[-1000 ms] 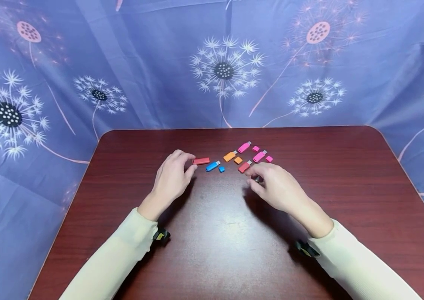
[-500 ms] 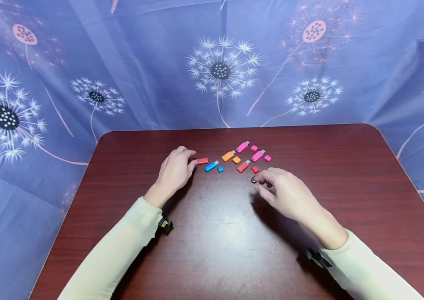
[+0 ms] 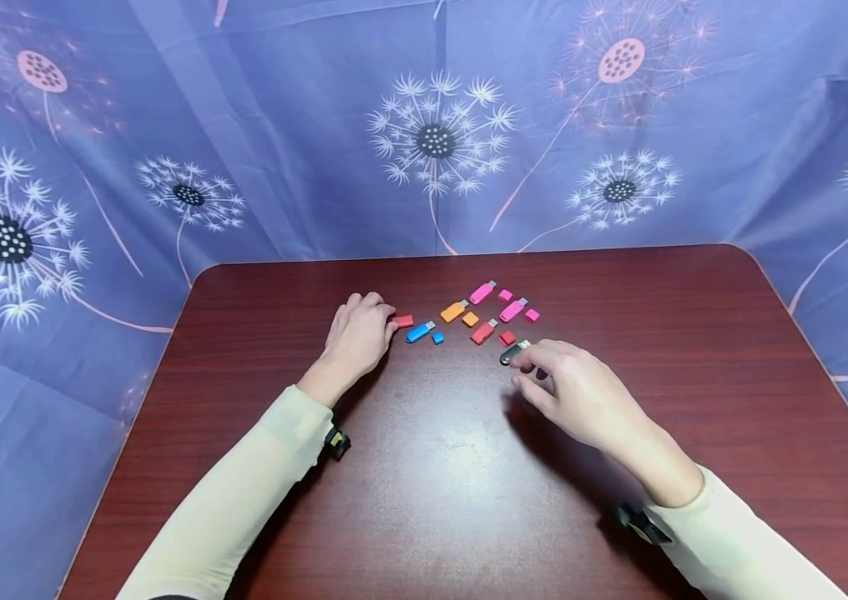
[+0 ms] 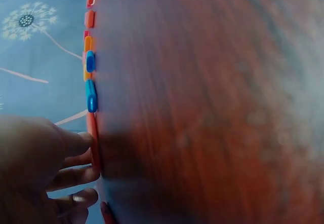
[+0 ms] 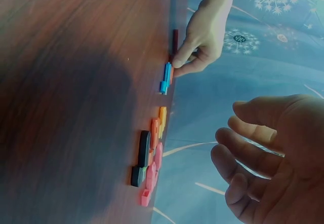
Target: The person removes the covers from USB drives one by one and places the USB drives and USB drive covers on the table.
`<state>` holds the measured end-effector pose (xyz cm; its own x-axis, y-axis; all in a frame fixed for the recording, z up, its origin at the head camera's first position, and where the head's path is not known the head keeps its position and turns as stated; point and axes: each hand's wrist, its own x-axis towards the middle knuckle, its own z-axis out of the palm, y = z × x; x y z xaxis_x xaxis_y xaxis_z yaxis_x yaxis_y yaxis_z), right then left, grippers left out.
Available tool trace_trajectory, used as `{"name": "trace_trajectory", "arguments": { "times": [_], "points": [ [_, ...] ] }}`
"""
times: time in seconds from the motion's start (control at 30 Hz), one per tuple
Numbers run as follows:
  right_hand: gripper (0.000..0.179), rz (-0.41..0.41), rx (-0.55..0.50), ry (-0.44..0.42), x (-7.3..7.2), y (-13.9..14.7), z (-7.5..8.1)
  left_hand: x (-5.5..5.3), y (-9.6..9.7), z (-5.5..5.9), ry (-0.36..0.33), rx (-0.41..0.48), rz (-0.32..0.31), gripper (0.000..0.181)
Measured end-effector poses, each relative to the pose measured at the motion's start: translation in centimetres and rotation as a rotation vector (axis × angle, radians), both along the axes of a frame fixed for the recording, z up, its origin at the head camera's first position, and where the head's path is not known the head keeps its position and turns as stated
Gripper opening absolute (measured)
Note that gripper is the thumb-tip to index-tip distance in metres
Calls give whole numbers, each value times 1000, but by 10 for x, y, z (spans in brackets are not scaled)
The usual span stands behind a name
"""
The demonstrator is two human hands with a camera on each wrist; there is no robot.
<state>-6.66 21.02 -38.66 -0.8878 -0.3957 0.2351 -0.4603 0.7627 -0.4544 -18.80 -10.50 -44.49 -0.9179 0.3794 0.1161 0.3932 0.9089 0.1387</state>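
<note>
Right hand: fingers loosely bent, thumb apart from index, pinching nothing. Black drive lies just beyond the index fingertip; a second ago it was almost wholly covered, now body and metal plug show. Black cap sits by the plug end. Slightly farther from these fingertips: red cap, hidden a second ago, now uncovered, beside red drive.

Left hand: thumb and fingers pinch closed red stick; compared with a second ago, the hand covers more of it. Just right of that grip: blue drive, then blue cap.

Farther, between both hands: orange drive, orange cap. Farthest, beyond the right fingertips: two pink drives with caps off.
</note>
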Motion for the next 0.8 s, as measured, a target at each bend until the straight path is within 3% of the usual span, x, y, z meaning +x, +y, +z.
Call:
{"name": "trace_trajectory", "arguments": {
  "times": [0.43,0.8],
  "points": [
    [13,2,-9,12,2,1,-2,-2,2,-2,13,0,-6,22],
    [15,-22,12,-6,4,2,-7,2,0,-3,-33,54,12,13]
  ]
}}
